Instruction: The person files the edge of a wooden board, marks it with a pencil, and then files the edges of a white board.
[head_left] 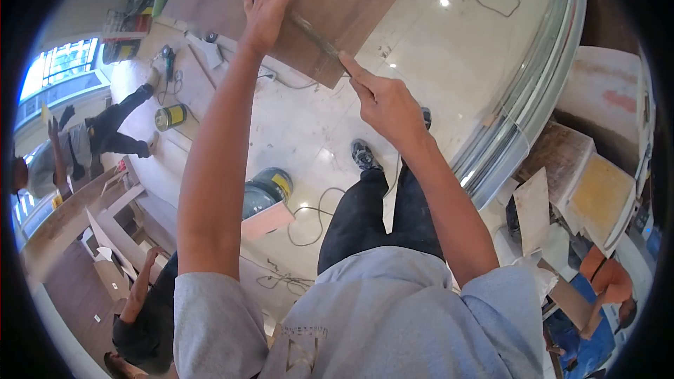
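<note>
A brown wooden board (309,0) stretches out in front of me at the top of the view. My left hand (265,17) rests on it with the fingers spread, a ring on one finger, close to the far end of a long narrow tool. That narrow tool (316,36) looks like a file and lies along the board's surface near its corner. My right hand (382,102) is closed around its near end, the index finger stretched along it. The grip hides the handle.
Below the board are a dark bucket (261,193), a pinkish board piece (268,221) and loose cables (319,217). Long metal profiles (523,109) are stacked at right. A corded power tool (167,60) lies on the floor at left. Other people are to the left, lower left and lower right.
</note>
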`<state>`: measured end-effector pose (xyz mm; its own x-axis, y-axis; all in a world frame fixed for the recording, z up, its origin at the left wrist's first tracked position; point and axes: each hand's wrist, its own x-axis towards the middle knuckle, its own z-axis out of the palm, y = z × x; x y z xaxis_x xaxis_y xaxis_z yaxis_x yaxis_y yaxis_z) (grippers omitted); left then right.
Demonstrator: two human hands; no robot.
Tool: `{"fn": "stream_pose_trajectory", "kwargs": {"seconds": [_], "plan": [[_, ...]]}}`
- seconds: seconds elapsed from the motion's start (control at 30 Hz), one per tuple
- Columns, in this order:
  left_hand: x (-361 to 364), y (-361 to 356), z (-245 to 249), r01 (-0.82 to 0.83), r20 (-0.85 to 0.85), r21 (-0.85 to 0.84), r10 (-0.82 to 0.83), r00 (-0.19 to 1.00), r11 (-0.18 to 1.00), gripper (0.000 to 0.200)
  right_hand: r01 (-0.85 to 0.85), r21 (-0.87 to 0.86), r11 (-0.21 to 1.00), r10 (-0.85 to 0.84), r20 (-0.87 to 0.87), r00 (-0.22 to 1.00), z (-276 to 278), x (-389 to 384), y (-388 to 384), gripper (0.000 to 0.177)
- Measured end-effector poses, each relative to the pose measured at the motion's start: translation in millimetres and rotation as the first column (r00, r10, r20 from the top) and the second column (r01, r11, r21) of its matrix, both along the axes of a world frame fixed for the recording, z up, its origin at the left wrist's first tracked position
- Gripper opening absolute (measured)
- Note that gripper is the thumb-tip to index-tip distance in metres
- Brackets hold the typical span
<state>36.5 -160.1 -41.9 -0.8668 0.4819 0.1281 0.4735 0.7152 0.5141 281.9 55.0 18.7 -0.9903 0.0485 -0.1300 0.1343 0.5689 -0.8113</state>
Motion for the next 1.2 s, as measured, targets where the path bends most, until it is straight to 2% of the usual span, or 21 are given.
{"fn": "stream_pose_trajectory", "kwargs": {"seconds": [0.03,0.07,0.13,0.17,0.23,0.33,0.47,0.57,0.63,0.67,0.73,0.8,0.83,0.9,1.0,1.1,1.2], "plan": [[0,-1,6,-0.022,0.129,0.064,0.014,0.992,0.998,0.053,0.002,0.001,1.000,-0.002,-0.028,1.000,-4,0,-2,0.051],[1,2,9,-0.030,0.132,0.088,0.018,0.991,0.996,0.052,0.005,0.007,1.000,-0.004,-0.058,0.998,-6,0,-2,0.051],[3,4,11,-0.052,0.141,0.137,0.032,0.989,0.989,0.050,-0.007,0.042,0.999,0.005,0.055,0.998,5,26,2,0.052],[3,-3,6,0.022,0.074,0.095,-0.029,0.997,0.995,0.049,-0.021,0.057,0.998,0.014,0.121,0.993,9,38,5,0.052],[2,-19,-2,0.160,-0.057,-0.004,-0.160,0.985,0.987,0.047,-0.008,0.035,0.999,0.004,0.098,0.995,4,42,8,0.052],[-5,-18,-11,0.146,-0.104,-0.015,-0.147,0.984,0.989,0.042,0.007,0.015,1.000,-0.007,0.016,1.000,0,18,3,0.053],[-4,-21,-19,0.177,-0.117,0.071,-0.168,0.979,0.982,0.040,0.032,0.005,0.999,-0.031,-0.070,0.997,-11,-6,-3,0.054],[-11,-23,-21,0.167,-0.116,0.061,-0.160,0.980,0.984,0.043,-0.019,0.059,0.998,0.013,0.104,0.995,7,29,3,0.054],[-14,-30,-27,0.196,-0.149,0.032,-0.189,0.971,0.980,0.050,-0.030,0.048,0.998,0.023,0.134,0.991,5,47,12,0.056],[-8,-21,-14,0.114,-0.012,0.138,-0.113,0.993,0.984,0.055,-0.035,0.040,0.999,0.029,0.153,0.988,5,51,14,0.058],[3,5,14,-0.080,0.279,0.302,-0.008,0.960,0.950,0.065,0.005,0.038,0.999,-0.007,0.072,0.997,1,23,13,0.058],[7,14,29,-0.117,0.343,0.334,-0.005,0.939,0.935,0.073,0.061,0.041,0.997,-0.059,-0.035,0.998,-10,-17,12,0.055],[8,14,32,-0.142,0.379,0.347,0.000,0.925,0.927,0.077,0.057,0.056,0.997,-0.057,0.011,0.998,-7,-23,10,0.057],[11,16,35,-0.148,0.380,0.316,0.018,0.925,0.937,0.078,0.043,0.096,0.995,-0.053,0.115,0.992,5,-29,12,0.061],[9,12,34,-0.130,0.360,0.259,0.030,0.932,0.957,0.080,0.003,0.089,0.996,-0.009,0.066,0.998,0,20,16,0.063],[7,4,25,-0.092,0.326,0.225,0.014,0.945,0.970,0.081,-0.031,0.075,0.997,0.022,0.115,0.993,1,59,14,0.051],[10,13,29,-0.115,0.353,0.259,0.016,0.935,0.959,0.080,-0.013,0.091,0.996,0.013,-0.001,1.000,-10,8,14,0.051]]}}
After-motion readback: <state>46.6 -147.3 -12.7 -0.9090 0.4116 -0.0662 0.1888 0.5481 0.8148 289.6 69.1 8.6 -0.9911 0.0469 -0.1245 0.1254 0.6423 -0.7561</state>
